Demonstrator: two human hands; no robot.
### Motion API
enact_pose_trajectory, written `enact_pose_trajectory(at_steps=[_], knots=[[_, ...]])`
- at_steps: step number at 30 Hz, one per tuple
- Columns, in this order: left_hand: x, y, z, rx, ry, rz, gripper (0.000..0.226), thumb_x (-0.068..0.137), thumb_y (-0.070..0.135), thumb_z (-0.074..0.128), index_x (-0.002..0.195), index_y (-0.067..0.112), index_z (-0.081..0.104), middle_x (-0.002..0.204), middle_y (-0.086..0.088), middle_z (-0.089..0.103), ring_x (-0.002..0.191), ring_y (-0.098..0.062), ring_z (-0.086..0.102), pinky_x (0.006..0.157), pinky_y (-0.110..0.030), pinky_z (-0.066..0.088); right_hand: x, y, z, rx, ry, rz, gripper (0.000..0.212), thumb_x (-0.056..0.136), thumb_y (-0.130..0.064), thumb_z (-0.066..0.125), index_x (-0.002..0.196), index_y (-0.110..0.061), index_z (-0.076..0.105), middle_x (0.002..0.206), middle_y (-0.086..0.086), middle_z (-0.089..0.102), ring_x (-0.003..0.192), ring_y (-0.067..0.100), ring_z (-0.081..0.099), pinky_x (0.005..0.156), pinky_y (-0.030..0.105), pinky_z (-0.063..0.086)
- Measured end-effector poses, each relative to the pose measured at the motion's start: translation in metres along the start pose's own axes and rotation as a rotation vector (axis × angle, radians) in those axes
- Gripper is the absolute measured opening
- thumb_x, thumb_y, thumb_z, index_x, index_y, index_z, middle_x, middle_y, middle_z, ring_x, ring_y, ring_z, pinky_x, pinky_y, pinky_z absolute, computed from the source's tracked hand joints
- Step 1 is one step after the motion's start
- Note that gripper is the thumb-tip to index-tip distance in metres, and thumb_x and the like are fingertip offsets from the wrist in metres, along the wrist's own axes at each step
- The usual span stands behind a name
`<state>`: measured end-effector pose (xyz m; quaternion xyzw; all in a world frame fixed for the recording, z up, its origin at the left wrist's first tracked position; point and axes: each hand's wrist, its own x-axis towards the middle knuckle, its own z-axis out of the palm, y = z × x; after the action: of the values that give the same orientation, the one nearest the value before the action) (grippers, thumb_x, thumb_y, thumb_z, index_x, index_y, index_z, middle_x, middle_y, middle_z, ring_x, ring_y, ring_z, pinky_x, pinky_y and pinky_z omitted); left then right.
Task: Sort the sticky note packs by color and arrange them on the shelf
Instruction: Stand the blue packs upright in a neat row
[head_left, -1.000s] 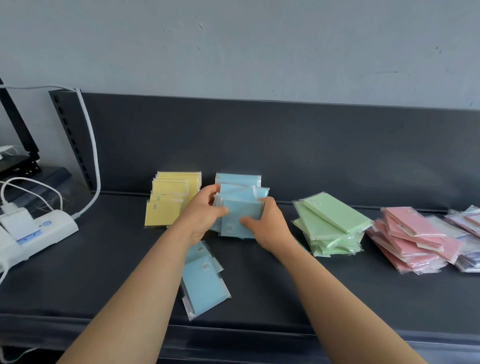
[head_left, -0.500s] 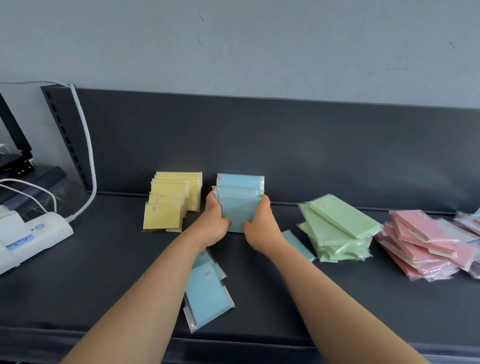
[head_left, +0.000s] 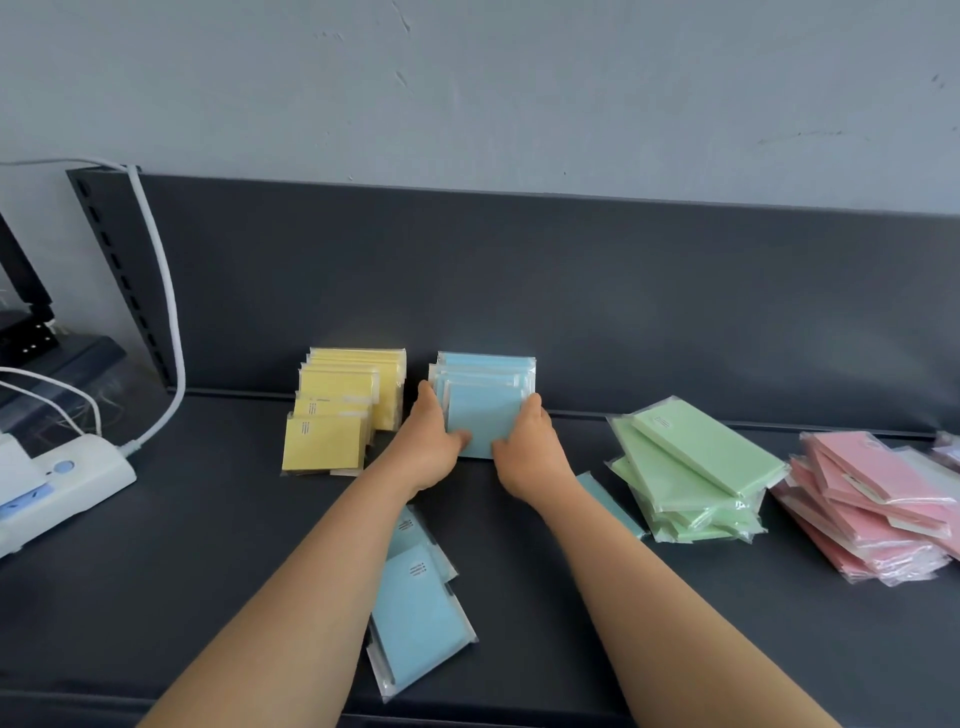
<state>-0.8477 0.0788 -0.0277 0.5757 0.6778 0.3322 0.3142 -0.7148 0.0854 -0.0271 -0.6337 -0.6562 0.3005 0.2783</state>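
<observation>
Nearest, two loose blue packs (head_left: 418, 618) lie flat and overlapping on the dark shelf (head_left: 208, 582), partly under the left forearm. A little farther, another blue pack (head_left: 609, 500) lies flat just right of the right forearm, its near end close to the green pile (head_left: 696, 470), a slumped heap of packs right of centre. Right of that and near it sits the pink pile (head_left: 872, 506), also loose and fanned.

Toward the back, the left hand (head_left: 428, 448) and right hand (head_left: 525, 449) clamp the front blue pack (head_left: 478, 423) from either side, thumbs on its face. It stands upright as the nearest of the blue row (head_left: 488, 370), which runs back to the shelf's rear panel (head_left: 623, 291). Just left of it stands the yellow row (head_left: 340, 415), arranged the same way.

At the far left a white power strip (head_left: 62, 480) rests on the shelf, and a white cable (head_left: 169, 312) rises from it along the panel's edge.
</observation>
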Motion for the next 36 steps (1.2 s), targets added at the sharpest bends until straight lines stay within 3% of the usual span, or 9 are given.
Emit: enact_pose_trajectory(at_steps=[2, 6, 10, 14, 17, 26, 33, 36], knots=[[0.000, -0.002, -0.002, -0.009, 0.010, 0.008, 0.059, 0.092, 0.021, 0.063, 0.138, 0.015, 0.027, 0.134, 0.004, 0.046, 0.114, -0.015, 0.048, 0.092, -0.031, 0.041, 0.001, 0.004, -0.002, 0.040, 0.007, -0.004, 0.033, 0.089, -0.001, 0.050, 0.118, -0.005, 0.035, 0.126, 0.013, 0.044, 0.106, 0.025, 0.047, 0.078, 0.030, 0.038], [0.002, -0.004, -0.004, -0.015, 0.048, 0.023, 0.050, 0.088, 0.022, 0.068, 0.126, 0.017, 0.036, 0.123, 0.008, 0.048, 0.110, -0.012, 0.049, 0.086, -0.029, 0.040, 0.003, 0.009, -0.007, 0.061, 0.005, -0.035, 0.035, 0.088, -0.011, 0.061, 0.114, -0.008, 0.038, 0.124, 0.009, 0.047, 0.096, 0.017, 0.045, 0.074, 0.027, 0.036], [0.001, -0.005, -0.002, -0.013, -0.001, 0.048, 0.057, 0.086, 0.024, 0.069, 0.131, 0.024, 0.035, 0.128, 0.005, 0.052, 0.117, -0.017, 0.053, 0.098, -0.036, 0.046, 0.003, 0.011, -0.006, 0.026, 0.002, -0.081, 0.045, 0.087, -0.018, 0.066, 0.121, -0.009, 0.038, 0.127, 0.008, 0.047, 0.103, 0.018, 0.048, 0.076, 0.026, 0.037], [-0.001, -0.004, 0.003, 0.004, -0.031, 0.106, 0.056, 0.090, 0.017, 0.065, 0.134, 0.020, 0.031, 0.131, 0.003, 0.048, 0.115, -0.010, 0.049, 0.088, -0.024, 0.039, 0.004, 0.009, 0.000, -0.021, -0.001, -0.116, 0.053, 0.087, -0.023, 0.068, 0.122, -0.006, 0.032, 0.132, 0.010, 0.041, 0.119, 0.027, 0.045, 0.089, 0.032, 0.042], [-0.001, -0.004, 0.003, 0.010, -0.029, 0.113, 0.051, 0.092, 0.016, 0.062, 0.132, 0.019, 0.030, 0.132, 0.002, 0.048, 0.114, -0.010, 0.048, 0.088, -0.023, 0.037, 0.004, 0.009, 0.001, -0.032, -0.007, -0.117, 0.058, 0.087, -0.024, 0.067, 0.126, -0.003, 0.030, 0.135, 0.011, 0.038, 0.124, 0.029, 0.042, 0.100, 0.038, 0.041], [-0.002, -0.006, -0.001, 0.038, -0.051, 0.135, 0.054, 0.094, 0.018, 0.060, 0.138, 0.023, 0.028, 0.135, 0.005, 0.047, 0.116, -0.009, 0.047, 0.091, -0.025, 0.037, 0.006, 0.012, -0.007, -0.054, -0.066, -0.164, 0.054, 0.089, -0.023, 0.063, 0.129, -0.005, 0.030, 0.133, 0.008, 0.039, 0.123, 0.026, 0.041, 0.099, 0.036, 0.041], [-0.003, -0.008, -0.004, 0.048, -0.005, 0.110, 0.053, 0.088, 0.024, 0.068, 0.129, 0.023, 0.035, 0.132, 0.002, 0.050, 0.117, -0.016, 0.052, 0.095, -0.032, 0.044, 0.004, 0.016, -0.012, -0.023, -0.035, -0.174, 0.049, 0.085, -0.024, 0.069, 0.118, -0.011, 0.034, 0.128, 0.004, 0.042, 0.118, 0.023, 0.044, 0.094, 0.035, 0.043], [-0.004, -0.007, -0.006, 0.047, 0.000, 0.107, 0.050, 0.087, 0.025, 0.069, 0.126, 0.022, 0.037, 0.129, 0.003, 0.051, 0.113, -0.014, 0.053, 0.089, -0.029, 0.043, 0.004, 0.017, -0.013, -0.026, -0.026, -0.184, 0.050, 0.085, -0.023, 0.069, 0.119, -0.012, 0.033, 0.128, 0.004, 0.042, 0.118, 0.023, 0.044, 0.094, 0.034, 0.042]])
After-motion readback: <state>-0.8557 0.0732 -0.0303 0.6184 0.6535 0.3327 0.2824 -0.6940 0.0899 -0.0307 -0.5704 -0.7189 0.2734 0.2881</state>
